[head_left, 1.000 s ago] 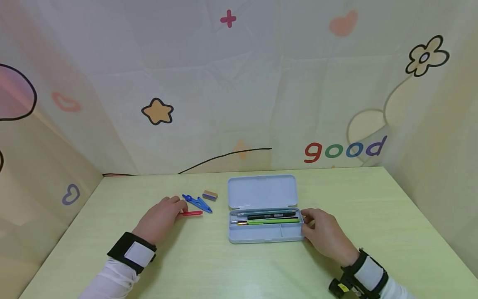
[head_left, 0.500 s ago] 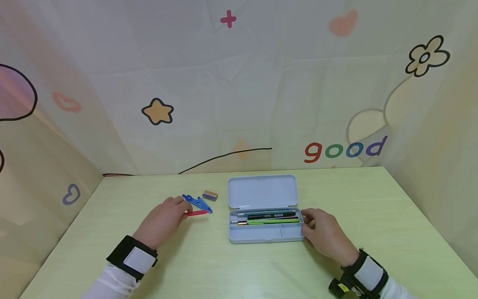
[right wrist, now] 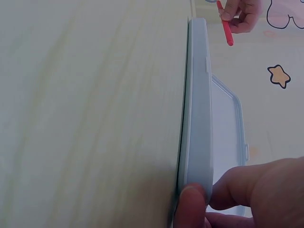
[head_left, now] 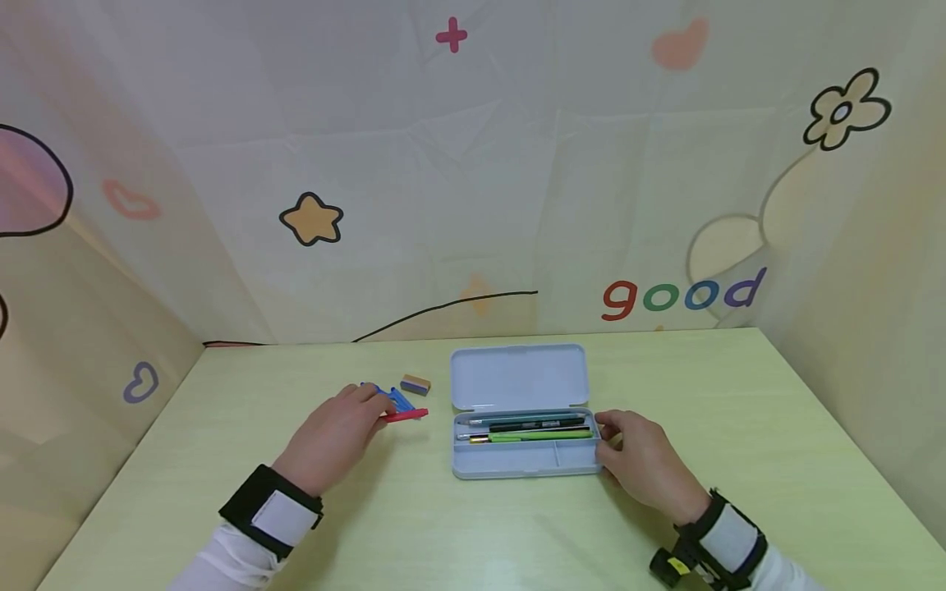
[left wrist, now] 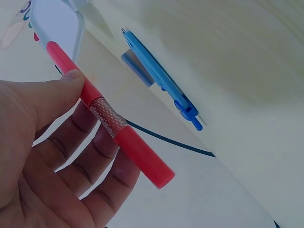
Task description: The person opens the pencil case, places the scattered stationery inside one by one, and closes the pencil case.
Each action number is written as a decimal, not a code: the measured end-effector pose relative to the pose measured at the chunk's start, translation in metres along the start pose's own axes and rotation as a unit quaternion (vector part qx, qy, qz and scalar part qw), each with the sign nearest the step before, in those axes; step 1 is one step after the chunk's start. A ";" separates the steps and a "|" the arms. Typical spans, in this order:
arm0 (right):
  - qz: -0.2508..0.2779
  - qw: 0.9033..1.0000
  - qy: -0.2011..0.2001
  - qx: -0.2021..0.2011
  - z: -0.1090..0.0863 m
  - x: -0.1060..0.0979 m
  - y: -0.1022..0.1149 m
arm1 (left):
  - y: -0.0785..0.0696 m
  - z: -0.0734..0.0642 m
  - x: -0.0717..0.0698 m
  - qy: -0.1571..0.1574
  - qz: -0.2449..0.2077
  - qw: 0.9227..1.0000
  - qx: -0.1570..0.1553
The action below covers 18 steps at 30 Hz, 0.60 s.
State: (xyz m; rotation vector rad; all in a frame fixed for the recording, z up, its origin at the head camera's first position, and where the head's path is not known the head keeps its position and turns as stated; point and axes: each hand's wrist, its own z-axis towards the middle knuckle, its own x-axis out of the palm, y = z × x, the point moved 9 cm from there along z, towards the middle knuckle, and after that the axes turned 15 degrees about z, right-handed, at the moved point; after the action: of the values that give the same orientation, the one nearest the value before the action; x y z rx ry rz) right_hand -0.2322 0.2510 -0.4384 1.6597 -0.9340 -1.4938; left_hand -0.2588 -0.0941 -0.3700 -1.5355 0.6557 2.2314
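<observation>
My left hand (head_left: 336, 431) pinches a red pen (left wrist: 145, 156) with a glittery middle section, thumb on one side and fingers behind. In the head view the pen points right, its tip overlapping a blue drawing compass (left wrist: 159, 73) that lies on the table. An eraser (head_left: 415, 384) in a dark sleeve lies just beyond the compass. At centre, a pale blue pencil case (head_left: 502, 468) stands with its lid up. My right hand (head_left: 650, 460) grips the case's right end between thumb and fingers. Inside the back compartment lie a black pen (head_left: 535, 426), a green pencil (head_left: 539, 437) and others.
The case's raised lid (head_left: 520, 377) leans back toward the printed curtain (head_left: 443, 205) behind the table. Two small front compartments of the case show bare floors. Both wrists wear black straps, and a small camera (head_left: 668, 566) hangs at the right wrist.
My left hand has lifted the red pen and carried it to the right, so that it now partly covers the compass. The right hand and pencil case have stayed in place.
</observation>
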 end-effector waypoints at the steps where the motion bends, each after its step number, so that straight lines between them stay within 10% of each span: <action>1: -0.001 1.000 0.000 0.000 0.000 0.000 0.000 | -0.001 0.001 0.000 -0.001 0.000 1.000 0.000; 18: -0.011 1.000 -0.006 -0.003 0.000 -0.001 -0.001 | -0.029 0.017 -0.012 -0.019 -0.014 0.999 0.027</action>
State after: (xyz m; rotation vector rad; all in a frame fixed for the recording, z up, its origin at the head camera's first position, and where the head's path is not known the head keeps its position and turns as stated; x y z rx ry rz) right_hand -0.2323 0.2519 -0.4387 1.6622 -0.9198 -1.5222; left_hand -0.2523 -0.0604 -0.3584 -1.4643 0.6746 2.1982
